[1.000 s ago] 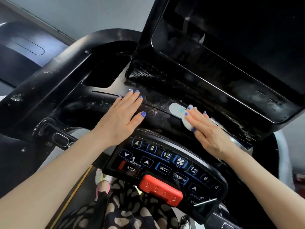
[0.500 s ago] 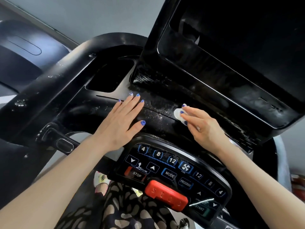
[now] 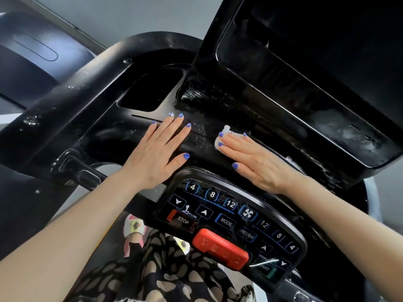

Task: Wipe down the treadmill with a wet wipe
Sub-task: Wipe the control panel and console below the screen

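Treadmill console (image 3: 135, 136) mid-frame is streaked wet; our flat right hand (image 3: 255, 162) presses the wet wipe (image 3: 221, 138), left hand (image 3: 157, 153) flat, button panel (image 3: 226, 223) unwiped, we judge.

Small white wet wipe (image 3: 220, 142) lies flat on black treadmill console (image 3: 122, 136).

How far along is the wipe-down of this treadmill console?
Partly done. Wet streaks and droplets show on the console deck and the screen frame, so those look wiped. In hand: the right hand presses the wet wipe flat on the deck, while the left hand rests alongside. The button panel shows no such wetness, so it probably remains.
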Demonstrator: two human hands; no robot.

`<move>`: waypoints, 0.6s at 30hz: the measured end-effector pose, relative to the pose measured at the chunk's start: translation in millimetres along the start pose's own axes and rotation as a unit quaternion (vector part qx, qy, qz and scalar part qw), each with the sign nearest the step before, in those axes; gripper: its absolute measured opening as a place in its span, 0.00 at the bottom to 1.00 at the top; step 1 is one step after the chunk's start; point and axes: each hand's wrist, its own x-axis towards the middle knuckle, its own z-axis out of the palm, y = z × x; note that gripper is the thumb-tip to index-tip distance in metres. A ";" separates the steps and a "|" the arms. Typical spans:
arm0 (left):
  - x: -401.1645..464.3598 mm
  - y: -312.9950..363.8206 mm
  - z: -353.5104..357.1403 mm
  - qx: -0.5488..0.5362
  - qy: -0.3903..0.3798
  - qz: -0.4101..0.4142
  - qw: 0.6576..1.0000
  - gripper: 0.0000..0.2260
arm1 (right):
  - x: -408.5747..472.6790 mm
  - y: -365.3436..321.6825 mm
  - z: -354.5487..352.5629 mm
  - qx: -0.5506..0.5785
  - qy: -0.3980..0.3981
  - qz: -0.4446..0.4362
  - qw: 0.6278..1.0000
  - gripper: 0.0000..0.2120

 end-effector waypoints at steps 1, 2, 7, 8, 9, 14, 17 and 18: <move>0.0 -0.6 1.1 0.003 0.003 0.001 1.000 0.30 | -11.1 5.0 -2.3 -0.005 -0.006 -0.007 1.000 0.25; -0.2 -1.1 2.1 0.006 0.008 0.002 1.000 0.30 | -22.0 10.4 -5.3 -0.014 -0.012 -0.014 1.000 0.25; -0.3 -1.4 6.3 0.018 0.016 0.007 1.000 0.31 | -52.4 32.6 -16.1 -0.075 -0.050 -0.077 0.993 0.25; -0.2 -1.1 6.5 0.021 0.018 0.007 1.000 0.31 | -48.5 33.0 -16.6 -0.086 -0.061 -0.089 0.990 0.26; -0.3 -1.5 6.5 0.023 0.019 0.006 1.000 0.31 | -40.6 31.2 -16.8 -0.095 -0.069 -0.101 0.988 0.26; -0.4 -2.5 7.4 0.033 0.019 0.009 0.999 0.31 | 0.2 14.5 -17.5 -0.081 -0.077 -0.135 0.984 0.26; -0.9 -4.3 6.7 0.035 0.023 0.014 0.999 0.31 | -1.2 10.0 -17.0 -0.068 -0.012 -0.137 0.988 0.22; -1.1 -4.5 6.6 0.036 0.024 0.016 0.999 0.31 | -2.7 8.2 -15.1 -0.066 0.021 -0.136 0.988 0.21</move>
